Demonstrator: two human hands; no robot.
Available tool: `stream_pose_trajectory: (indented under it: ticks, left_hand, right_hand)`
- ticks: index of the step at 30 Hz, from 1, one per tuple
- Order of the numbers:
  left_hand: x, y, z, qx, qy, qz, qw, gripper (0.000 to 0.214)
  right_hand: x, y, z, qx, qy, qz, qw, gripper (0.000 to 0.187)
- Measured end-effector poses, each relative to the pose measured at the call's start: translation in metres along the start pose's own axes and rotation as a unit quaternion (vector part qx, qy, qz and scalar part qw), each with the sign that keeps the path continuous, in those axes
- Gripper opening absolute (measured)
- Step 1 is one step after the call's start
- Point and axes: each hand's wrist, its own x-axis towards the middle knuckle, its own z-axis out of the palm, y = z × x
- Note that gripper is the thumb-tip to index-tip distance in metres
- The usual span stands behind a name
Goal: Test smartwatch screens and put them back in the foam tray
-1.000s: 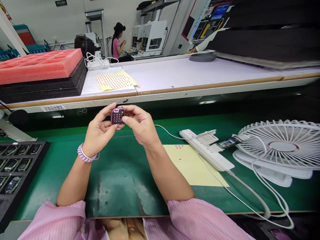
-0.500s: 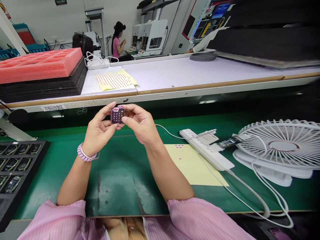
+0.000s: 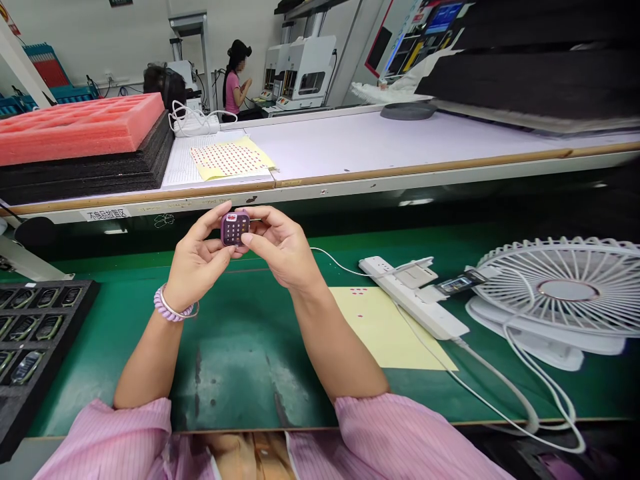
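Note:
Between my two hands, above the green bench, is a small purple smartwatch (image 3: pixel 233 230) without a strap. Its lit screen faces me and shows a number keypad, and a white and red sticker sits at the top. My left hand (image 3: pixel 203 250) grips the left side of the case, fingers behind and thumb at the lower edge. On the other side, my right hand (image 3: pixel 280 247) holds the right edge, its thumb resting on the lower right of the screen. The fingers behind the watch are partly hidden.
A dark tray (image 3: pixel 45 333) of watch cases lies at left. On the right are a yellow sheet (image 3: pixel 385 333), a white power strip (image 3: pixel 415 300) with cables and a white fan (image 3: pixel 565 290). Foam trays (image 3: pixel 85 133) stand on the shelf (image 3: pixel 340 153). A person (image 3: pixel 234 87) sits beyond.
My hands and the watch stay almost in place; the screen's keypad now reads more clearly. At the back right, a person's white sleeve has shifted.

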Motion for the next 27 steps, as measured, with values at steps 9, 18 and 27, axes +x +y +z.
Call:
stream_pose_trajectory:
  ticks: [9, 18, 27]
  left_hand:
    - [-0.0001, -0.0024, -0.0024, 0.005, -0.005, 0.006, 1.000, 0.060]
    - [-0.0007, -0.0012, -0.0012, 0.005, -0.005, 0.001, 1.000, 0.059]
    - [-0.0008, -0.0012, -0.0017, 0.008, 0.002, 0.005, 1.000, 0.061]
  right_hand:
    - [0.0008, 0.0003, -0.0023, -0.012, -0.015, 0.002, 1.000, 0.044]
    - [0.0003, 0.0001, -0.0002, -0.014, -0.003, -0.003, 1.000, 0.044]
    - [-0.0001, 0.0029, -0.0044, -0.001, -0.037, -0.016, 0.999, 0.044]
